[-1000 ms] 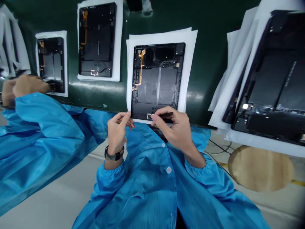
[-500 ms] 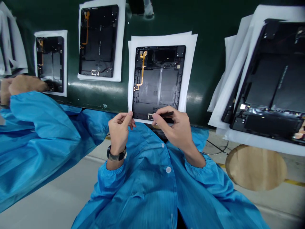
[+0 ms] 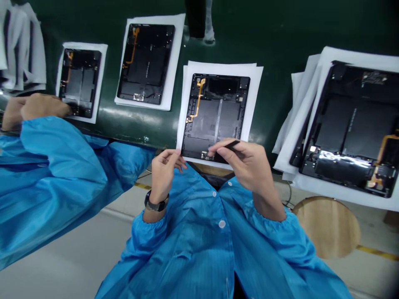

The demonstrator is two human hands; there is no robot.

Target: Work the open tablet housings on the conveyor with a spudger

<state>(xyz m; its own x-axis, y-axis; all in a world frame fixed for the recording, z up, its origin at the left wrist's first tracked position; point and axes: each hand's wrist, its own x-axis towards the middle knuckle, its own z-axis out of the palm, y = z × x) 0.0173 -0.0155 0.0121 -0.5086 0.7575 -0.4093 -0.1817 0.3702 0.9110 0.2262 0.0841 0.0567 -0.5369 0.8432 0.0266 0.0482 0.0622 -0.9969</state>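
An opened tablet housing (image 3: pixel 202 112) lies face up on white paper sheets (image 3: pixel 255 89) in front of me, with an orange flex cable (image 3: pixel 199 97) along its left side. My left hand (image 3: pixel 166 166) is at the lower left corner, thumb by the housing's edge, fingers loosely curled and apart. A slim black tool (image 3: pixel 232 144) is pinched in my right hand (image 3: pixel 246 160); its exact kind is unclear. The fingertips of that hand are over a small circuit board (image 3: pixel 206 155) at the housing's bottom edge and partly cover it.
Two more opened tablet housings (image 3: pixel 146 62) (image 3: pixel 79 85) lie on paper to the left. A co-worker's hand (image 3: pixel 46 106) touches the farther one. Another housing (image 3: pixel 352 124) rests on stacked sheets at right. A round wooden stool (image 3: pixel 327 226) stands below the green table (image 3: pixel 264 41).
The view has shifted, so the tablets appear farther right and lower. My right hand has turned slightly and moved a little right, still pinching the black tool. My left hand keeps to the corner.
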